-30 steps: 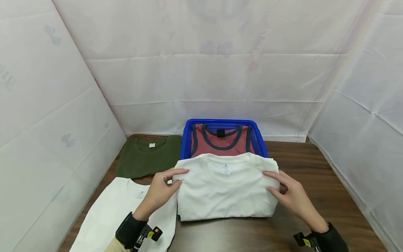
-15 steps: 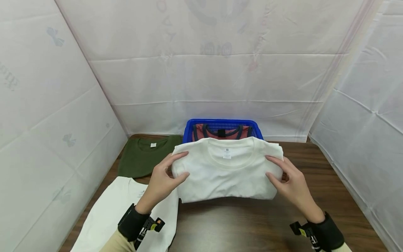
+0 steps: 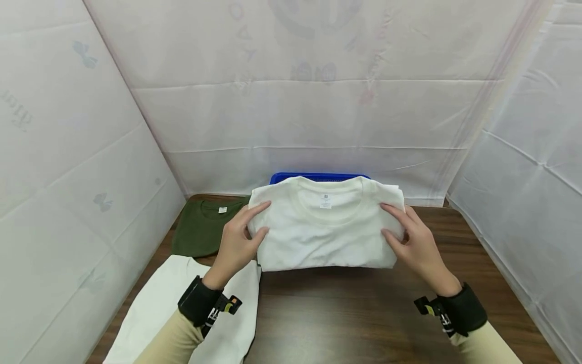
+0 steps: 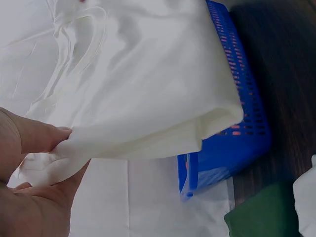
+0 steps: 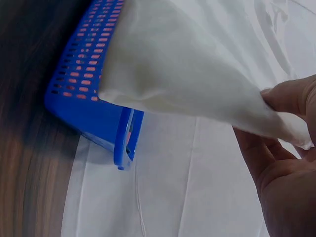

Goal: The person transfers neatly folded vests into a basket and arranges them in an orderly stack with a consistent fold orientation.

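A folded white T-shirt (image 3: pixel 327 232) with a small neck label hangs over the blue plastic basket (image 3: pixel 318 176), hiding most of it in the head view. My left hand (image 3: pixel 238 240) grips the shirt's left side, thumb in front, as the left wrist view also shows. On the opposite side my right hand (image 3: pixel 416 242) pinches the shirt between thumb and fingers. Through the basket's slots in the right wrist view, reddish cloth (image 5: pixel 85 82) shows inside. The shirt's lower edge lies in front of the basket wall (image 4: pixel 227 153).
A folded dark green T-shirt (image 3: pixel 195 230) lies on the brown wooden table (image 3: pixel 318 318) at the back left. Nearer, another white T-shirt (image 3: pixel 154 303) lies partly under my left forearm. White sheets (image 3: pixel 273 116) wall the table at the back and both sides.
Both hands have lifted the folded white T-shirt up and away from me, over the basket. The red tank top in the basket has become hidden behind it in the head view.
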Motion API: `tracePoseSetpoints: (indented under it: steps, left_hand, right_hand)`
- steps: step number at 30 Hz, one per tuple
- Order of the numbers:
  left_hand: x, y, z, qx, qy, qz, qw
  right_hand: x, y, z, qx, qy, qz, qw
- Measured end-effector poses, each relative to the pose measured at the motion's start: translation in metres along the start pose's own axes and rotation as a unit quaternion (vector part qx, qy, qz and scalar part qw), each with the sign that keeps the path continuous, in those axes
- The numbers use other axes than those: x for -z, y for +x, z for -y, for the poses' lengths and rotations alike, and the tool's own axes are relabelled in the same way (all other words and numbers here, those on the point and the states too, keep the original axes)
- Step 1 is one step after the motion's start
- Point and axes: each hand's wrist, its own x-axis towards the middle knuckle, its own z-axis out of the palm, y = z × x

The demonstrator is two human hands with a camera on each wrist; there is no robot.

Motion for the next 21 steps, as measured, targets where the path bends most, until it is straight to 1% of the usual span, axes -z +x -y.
tracePoseSetpoints:
  steps: [4, 7, 10, 16, 18, 21]
  left_hand:
    - [-0.001, 0.009, 0.005, -0.003, -0.007, 0.000, 1.0000]
    - [-0.004, 0.015, 0.008, 0.006, -0.016, 0.006, 0.9998]
    - [-0.007, 0.020, 0.012, 0.017, -0.025, 0.004, 0.9995]
    - [-0.010, 0.029, 0.018, 0.022, -0.035, -0.009, 0.9991]
    - [-0.010, 0.032, 0.019, 0.025, -0.031, -0.004, 0.9992]
    - [-0.009, 0.037, 0.020, 0.020, -0.017, 0.021, 0.9994]
  right_hand:
    - [-0.004, 0.009, -0.010, 0.020, -0.011, -0.008, 1.000]
    - [-0.007, 0.014, -0.017, 0.033, -0.025, -0.011, 0.999]
    - [-0.011, 0.018, -0.022, 0.038, -0.037, -0.009, 0.999]
    - [-0.013, 0.028, -0.025, 0.034, -0.042, -0.008, 0.998]
    - [-0.013, 0.032, -0.026, 0.031, -0.041, -0.006, 0.999]
    - [-0.012, 0.038, -0.028, 0.023, -0.043, 0.000, 0.999]
